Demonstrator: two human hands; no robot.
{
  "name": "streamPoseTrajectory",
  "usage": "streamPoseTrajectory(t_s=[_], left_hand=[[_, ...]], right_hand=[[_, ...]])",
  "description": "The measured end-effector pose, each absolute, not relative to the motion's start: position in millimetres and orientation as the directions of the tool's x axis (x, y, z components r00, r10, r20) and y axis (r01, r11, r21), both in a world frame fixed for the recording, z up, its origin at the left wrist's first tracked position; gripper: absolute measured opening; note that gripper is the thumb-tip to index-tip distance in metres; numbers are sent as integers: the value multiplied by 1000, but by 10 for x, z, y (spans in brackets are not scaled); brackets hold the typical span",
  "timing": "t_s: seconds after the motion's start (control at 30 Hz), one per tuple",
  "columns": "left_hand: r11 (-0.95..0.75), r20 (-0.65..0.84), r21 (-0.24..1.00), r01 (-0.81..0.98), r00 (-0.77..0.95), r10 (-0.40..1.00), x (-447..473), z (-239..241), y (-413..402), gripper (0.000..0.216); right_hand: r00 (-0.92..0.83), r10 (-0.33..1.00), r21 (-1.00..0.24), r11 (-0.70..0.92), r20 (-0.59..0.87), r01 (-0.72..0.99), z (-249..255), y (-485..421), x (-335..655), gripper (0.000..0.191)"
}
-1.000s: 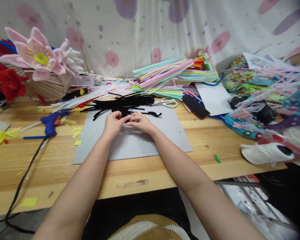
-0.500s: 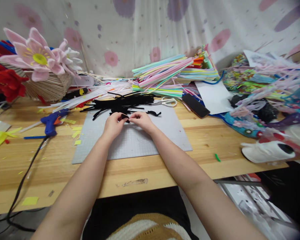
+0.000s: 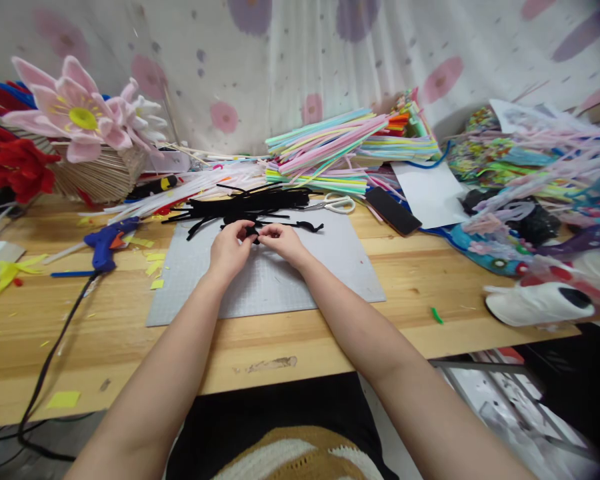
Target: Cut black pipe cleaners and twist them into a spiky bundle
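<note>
Above the grey cutting mat (image 3: 270, 287), my left hand (image 3: 231, 248) and my right hand (image 3: 283, 243) meet with bent, pinching fingers. Between them is a small piece of black pipe cleaner (image 3: 253, 233), partly covered by the fingertips, so its full shape is hidden. Both hands are closed on it. Just beyond lies a bundle of black pipe cleaners (image 3: 260, 199) across the mat's far edge. To the right of my right hand rests a separate bent black pipe cleaner piece (image 3: 311, 227). White-handled scissors (image 3: 337, 203) lie behind that piece.
A blue glue gun (image 3: 105, 243) with a black cord lies left of the mat. A black phone (image 3: 393, 211) sits to the right. Pastel pipe cleaners (image 3: 330, 147) are piled at the back. Pink fabric-like flowers (image 3: 75, 113) stand far left, a white shoe-like item (image 3: 535, 305) far right.
My left fingers have shifted slightly around the small black piece, and a little more of it shows. My right hand stays nearly in place. The view has moved slightly.
</note>
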State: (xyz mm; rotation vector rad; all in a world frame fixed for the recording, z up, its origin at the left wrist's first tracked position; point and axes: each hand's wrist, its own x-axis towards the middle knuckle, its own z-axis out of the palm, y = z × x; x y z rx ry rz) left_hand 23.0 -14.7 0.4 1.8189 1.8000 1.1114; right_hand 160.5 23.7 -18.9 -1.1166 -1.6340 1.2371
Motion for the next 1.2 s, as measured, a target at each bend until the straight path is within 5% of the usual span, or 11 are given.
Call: streamPoseTrajectory(t_s=[0.3, 0.77, 1.03, 1.2], left_hand=[[-158, 213, 948, 275, -180, 960, 264, -158, -98, 25], [-113, 323, 766, 633, -227, 919, 337, -72, -140, 25], [-132, 216, 922, 365, -200, 956, 263, -120, -119, 20], [-115, 235, 885, 451, -221, 946, 239, -111, -101, 9]], right_hand=[[-311, 947, -967, 146, 75, 211, -211, 244, 1608, 13], [-150, 983, -938, 151, 108, 313, -293, 251, 1529, 8], [-249, 966, -957, 135, 70, 256, -219, 221, 1569, 11], [-257, 963, -954, 146, 77, 261, -240, 226, 1568, 4]])
